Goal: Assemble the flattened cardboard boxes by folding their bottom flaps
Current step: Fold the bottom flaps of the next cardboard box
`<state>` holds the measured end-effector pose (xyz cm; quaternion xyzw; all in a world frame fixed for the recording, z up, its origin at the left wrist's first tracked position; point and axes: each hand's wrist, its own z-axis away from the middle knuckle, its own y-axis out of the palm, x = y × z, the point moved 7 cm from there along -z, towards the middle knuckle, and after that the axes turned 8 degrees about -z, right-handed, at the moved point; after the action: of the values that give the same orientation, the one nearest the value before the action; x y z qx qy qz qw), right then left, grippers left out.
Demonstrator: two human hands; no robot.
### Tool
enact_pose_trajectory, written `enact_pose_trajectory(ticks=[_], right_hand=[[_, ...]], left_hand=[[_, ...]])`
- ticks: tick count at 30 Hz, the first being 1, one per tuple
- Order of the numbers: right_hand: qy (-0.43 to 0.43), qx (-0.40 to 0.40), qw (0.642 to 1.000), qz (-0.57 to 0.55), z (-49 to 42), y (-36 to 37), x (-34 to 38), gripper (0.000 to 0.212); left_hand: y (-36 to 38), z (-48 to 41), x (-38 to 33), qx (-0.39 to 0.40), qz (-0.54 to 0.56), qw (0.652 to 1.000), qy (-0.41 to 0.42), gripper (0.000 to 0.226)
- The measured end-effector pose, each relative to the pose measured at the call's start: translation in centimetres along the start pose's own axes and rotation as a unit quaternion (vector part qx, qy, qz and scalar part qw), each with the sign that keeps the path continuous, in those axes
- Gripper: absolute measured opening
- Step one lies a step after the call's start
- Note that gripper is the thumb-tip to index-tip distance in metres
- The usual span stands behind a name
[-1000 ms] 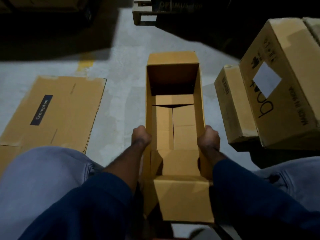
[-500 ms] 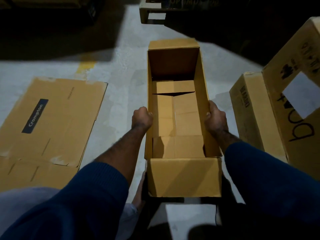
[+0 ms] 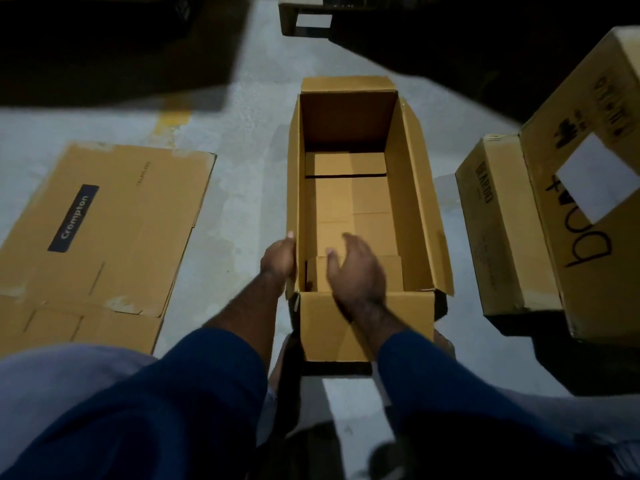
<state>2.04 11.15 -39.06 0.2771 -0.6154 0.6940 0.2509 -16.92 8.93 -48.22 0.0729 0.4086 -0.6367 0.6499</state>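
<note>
open box (image 3: 346, 199): upright on the floor (image 3: 242, 188) straight ahead of the person, top open, long side running away from the person.
bottom flaps (image 3: 367, 216): folded flat inside, forming the base.
left hand (image 3: 278, 259): grips the left wall near the near corner, thumb at the rim.
right hand (image 3: 358, 268): above the near end of the interior, fingers loose, holding nothing; blurred, contact unclear.
flattened box (image 3: 114, 237): flat on the floor to the left, apart, labelled "Crompton".
small box (image 3: 502, 230): to the right, just beside a large box (image 3: 595, 188).
</note>
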Motion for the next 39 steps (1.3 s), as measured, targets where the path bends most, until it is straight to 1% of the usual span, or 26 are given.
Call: enact_pose_trajectory(ticks=[1, 3, 5, 7, 11, 12, 15, 17, 19, 21, 23, 24, 25, 27, 28, 30, 32, 33, 35, 37, 39], right_hand=[[-0.001, 0.026, 1.000, -0.011, 1.5, 1.4, 0.9, 0.047], [-0.018, 0.073, 0.997, 0.016, 4.0, 4.3, 2.0, 0.042], [-0.039, 0.089, 0.992, 0.078, 5.1, 6.1, 2.4, 0.041], [-0.034, 0.095, 0.985, 0.137, 5.0, 6.9, 2.2, 0.041], [-0.039, 0.111, 0.970, 0.212, 4.3, 7.1, 2.4, 0.045], [-0.043, 0.119, 0.967, 0.221, 4.0, 7.2, 2.4, 0.046], [-0.058, 0.138, 0.959, 0.239, 3.5, 7.7, 2.5, 0.044], [-0.070, 0.142, 0.957, 0.245, 3.2, 8.0, 2.8, 0.043], [-0.078, 0.142, 0.955, 0.249, 3.0, 8.0, 2.9, 0.040], [-0.081, 0.138, 0.954, 0.253, 2.8, 7.5, 3.1, 0.039], [-0.084, 0.126, 0.955, 0.254, 2.5, 6.8, 3.4, 0.043], [-0.080, 0.116, 0.958, 0.249, 2.4, 6.4, 3.7, 0.047], [-0.070, 0.104, 0.962, 0.243, 2.3, 5.8, 3.9, 0.049], [-0.057, 0.077, 0.971, 0.221, 2.3, 4.5, 4.4, 0.050], [-0.057, 0.062, 0.975, 0.207, 2.4, 3.7, 4.6, 0.048], [-0.051, 0.043, 0.982, 0.175, 2.4, 2.4, 4.5, 0.047], [-0.042, 0.040, 0.986, 0.159, 2.2, 1.2, 4.0, 0.047], [-0.036, 0.037, 0.987, 0.155, 2.1, 0.7, 3.8, 0.048], [-0.030, 0.030, 0.988, 0.147, 1.7, 0.0, 3.5, 0.048], [-0.035, 0.015, 0.990, 0.134, 1.3, -0.5, 3.8, 0.048], [-0.036, -0.001, 0.993, 0.112, 0.9, -0.9, 4.3, 0.047]], left_hand=[[0.0, 0.5, 1.1, 0.003, 0.035, 0.999, -0.018, 0.050], [-0.4, 2.8, 2.0, 0.009, 0.091, 0.995, -0.048, 0.028], [-0.4, 3.9, 3.0, 0.020, 0.145, 0.987, -0.071, 0.020], [-0.3, 4.2, 3.8, 0.036, 0.169, 0.981, -0.094, 0.019], [0.1, 3.9, 4.6, 0.077, 0.176, 0.971, -0.143, 0.024], [0.3, 3.8, 4.7, 0.085, 0.179, 0.968, -0.153, 0.030], [0.9, 3.4, 4.7, 0.105, 0.185, 0.963, -0.166, 0.055], [1.1, 3.3, 4.9, 0.110, 0.189, 0.961, -0.168, 0.062], [1.4, 3.2, 5.2, 0.121, 0.195, 0.958, -0.171, 0.062], [1.8, 3.4, 5.3, 0.128, 0.198, 0.954, -0.182, 0.051], [2.0, 3.9, 5.3, 0.126, 0.195, 0.953, -0.196, 0.040], [2.2, 4.2, 5.2, 0.131, 0.197, 0.951, -0.197, 0.040], [2.6, 4.5, 4.9, 0.141, 0.209, 0.948, -0.195, 0.045], [3.7, 4.7, 4.1, 0.161, 0.274, 0.930, -0.186, 0.059], [4.0, 4.5, 3.8, 0.157, 0.311, 0.921, -0.173, 0.064], [4.4, 4.2, 3.3, 0.146, 0.371, 0.905, -0.147, 0.065], [4.5, 4.8, 2.9, 0.132, 0.354, 0.916, -0.132, 0.055], [4.7, 5.5, 2.6, 0.141, 0.342, 0.919, -0.134, 0.049], [4.3, 7.1, 1.4, 0.156, 0.332, 0.921, -0.133, 0.045], [4.2, 6.3, 2.0, 0.160, 0.336, 0.917, -0.144, 0.050], [3.6, 5.3, 2.4, 0.151, 0.316, 0.927, -0.136, 0.060]])
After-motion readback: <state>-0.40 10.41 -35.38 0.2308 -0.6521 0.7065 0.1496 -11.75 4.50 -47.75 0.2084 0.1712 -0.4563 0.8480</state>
